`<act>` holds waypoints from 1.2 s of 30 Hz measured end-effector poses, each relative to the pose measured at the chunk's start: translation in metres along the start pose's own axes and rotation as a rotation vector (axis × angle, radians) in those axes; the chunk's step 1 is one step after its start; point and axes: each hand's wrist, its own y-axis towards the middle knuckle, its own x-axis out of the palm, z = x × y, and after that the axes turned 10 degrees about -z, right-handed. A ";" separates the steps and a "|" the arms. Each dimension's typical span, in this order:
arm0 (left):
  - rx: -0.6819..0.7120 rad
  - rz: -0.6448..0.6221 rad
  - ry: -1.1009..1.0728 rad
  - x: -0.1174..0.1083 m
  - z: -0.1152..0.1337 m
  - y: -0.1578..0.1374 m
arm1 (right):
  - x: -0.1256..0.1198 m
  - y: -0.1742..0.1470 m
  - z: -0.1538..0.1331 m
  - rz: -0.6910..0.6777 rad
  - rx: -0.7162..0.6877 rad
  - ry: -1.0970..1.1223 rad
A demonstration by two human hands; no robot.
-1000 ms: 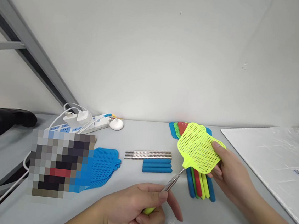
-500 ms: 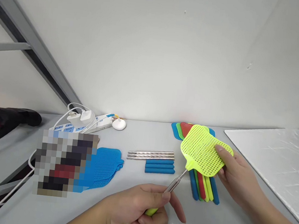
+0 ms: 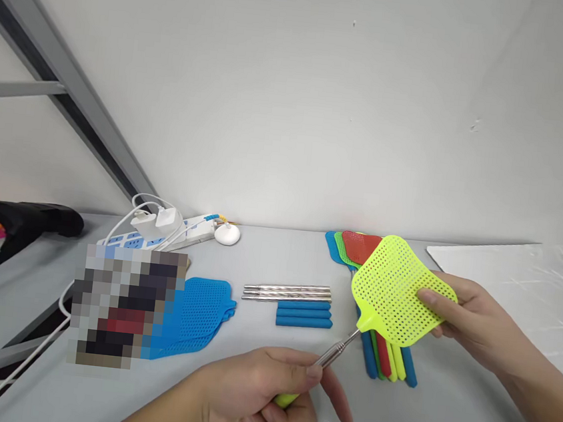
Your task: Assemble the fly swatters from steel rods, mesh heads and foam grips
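A yellow-green fly swatter (image 3: pixel 398 290) slants across in front of me, its mesh head up and to the right. My left hand (image 3: pixel 272 395) is closed around its yellow handle and the lower end of its metal rod. My right hand (image 3: pixel 466 318) pinches the right edge of the mesh head, thumb on top. Beneath the head lie several finished-looking swatters with blue, green, red and yellow handles (image 3: pixel 385 359); their mesh heads (image 3: pixel 358 247) fan out behind. Left of these lie metal rods (image 3: pixel 287 292) and blue handles (image 3: pixel 303 314) in a row.
Blue mesh heads (image 3: pixel 200 313) are stacked at the left, beside a pixelated patch (image 3: pixel 125 309). A power strip (image 3: pixel 137 241) with plugs and cables stands behind them, near a white round object (image 3: pixel 227 234). A white wrapped board (image 3: pixel 517 269) lies at the right.
My right hand has moved right with the mesh head, and more of the thin rod shows below it. The left hand keeps its grip. The view has shifted slightly.
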 end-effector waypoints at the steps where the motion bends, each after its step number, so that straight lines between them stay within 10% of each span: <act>1: -0.023 0.006 0.012 0.000 0.001 0.000 | -0.003 -0.001 -0.001 -0.018 0.018 -0.022; 17: -0.168 0.116 0.239 0.003 0.013 -0.007 | 0.000 -0.009 -0.001 -0.235 0.170 0.053; 36: -0.181 0.931 1.500 0.028 -0.001 0.008 | 0.008 -0.015 -0.020 -0.176 0.083 -0.062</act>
